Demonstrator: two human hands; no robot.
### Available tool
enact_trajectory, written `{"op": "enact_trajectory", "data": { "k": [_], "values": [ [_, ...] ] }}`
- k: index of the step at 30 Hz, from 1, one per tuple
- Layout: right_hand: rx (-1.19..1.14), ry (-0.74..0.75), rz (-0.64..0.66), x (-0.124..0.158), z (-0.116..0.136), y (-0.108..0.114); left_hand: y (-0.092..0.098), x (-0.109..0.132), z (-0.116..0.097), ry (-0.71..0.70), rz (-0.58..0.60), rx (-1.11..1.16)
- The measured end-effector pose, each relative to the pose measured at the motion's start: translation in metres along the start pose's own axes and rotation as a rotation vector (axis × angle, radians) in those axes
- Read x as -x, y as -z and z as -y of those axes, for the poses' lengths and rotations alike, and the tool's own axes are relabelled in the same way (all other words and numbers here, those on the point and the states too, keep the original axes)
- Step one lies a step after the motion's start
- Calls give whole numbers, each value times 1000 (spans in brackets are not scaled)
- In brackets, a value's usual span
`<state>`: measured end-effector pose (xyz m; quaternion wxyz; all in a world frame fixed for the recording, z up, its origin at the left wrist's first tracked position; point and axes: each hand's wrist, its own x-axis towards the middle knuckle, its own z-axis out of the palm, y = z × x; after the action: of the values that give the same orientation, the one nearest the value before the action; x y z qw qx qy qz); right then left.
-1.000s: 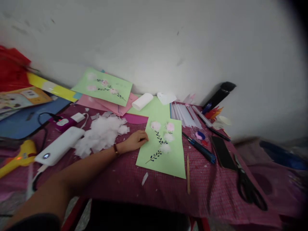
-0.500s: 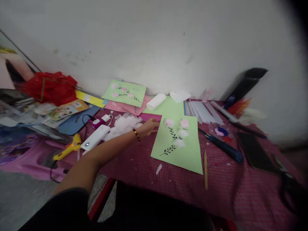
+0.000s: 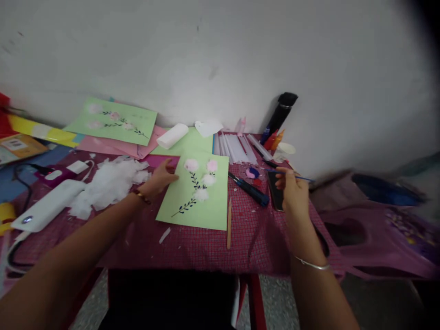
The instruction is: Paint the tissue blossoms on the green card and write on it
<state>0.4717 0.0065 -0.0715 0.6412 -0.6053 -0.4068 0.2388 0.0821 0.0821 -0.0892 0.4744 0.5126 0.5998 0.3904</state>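
Note:
A light green card [image 3: 202, 206] with pink and white cotton blossoms on a painted dark stem lies on the red checked tablecloth [image 3: 192, 247]. My left hand [image 3: 158, 178] rests on the card's left edge, fingers bent and holding nothing, beside a heap of white cotton [image 3: 106, 185]. My right hand [image 3: 292, 192] hovers right of the card, fingers pinched on a thin blue paintbrush [image 3: 299, 176] that points right. Under that hand lies a black phone [image 3: 275, 195].
A wooden stick [image 3: 228, 224] and a blue-black cutter [image 3: 249, 189] lie right of the card. Behind are another flowered green card [image 3: 113, 120], pink sheets, a white roll [image 3: 172, 136], white strips [image 3: 233, 147] and a black bottle [image 3: 280, 114]. A white power bank [image 3: 44, 207] lies at left.
My right hand has come into view holding the paintbrush. My left hand stays at the card's left edge. The view swung left, then back to the right.

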Motion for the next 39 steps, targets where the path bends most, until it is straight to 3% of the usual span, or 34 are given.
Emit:
{"op": "enact_trajectory", "data": {
  "k": [2,4,7,15,20,24,28,34,39],
  "values": [
    [67,8,10,-8,-18,-2,14,6,0,85,55,127],
    [126,-4,12,-14,-32,-1,27,10,3,185,194,213],
    [195,-19,8,-17,-45,0,38,14,8,292,316,231],
    [231,-23,-62,-12,-56,-3,31,27,21,239,515,122],
    [173,-69,-80,-12,-58,-4,28,39,27,237,428,149],
    [56,-64,-113,-8,-35,-10,31,45,24,138,319,272],
    [-355,-131,-74,0,-2,-40,42,40,28,52,272,487],
    [-659,-247,271,39,49,-116,63,35,29,-18,310,595],
    [-831,-203,304,67,55,-153,68,32,31,-76,341,694]
  ]
}}
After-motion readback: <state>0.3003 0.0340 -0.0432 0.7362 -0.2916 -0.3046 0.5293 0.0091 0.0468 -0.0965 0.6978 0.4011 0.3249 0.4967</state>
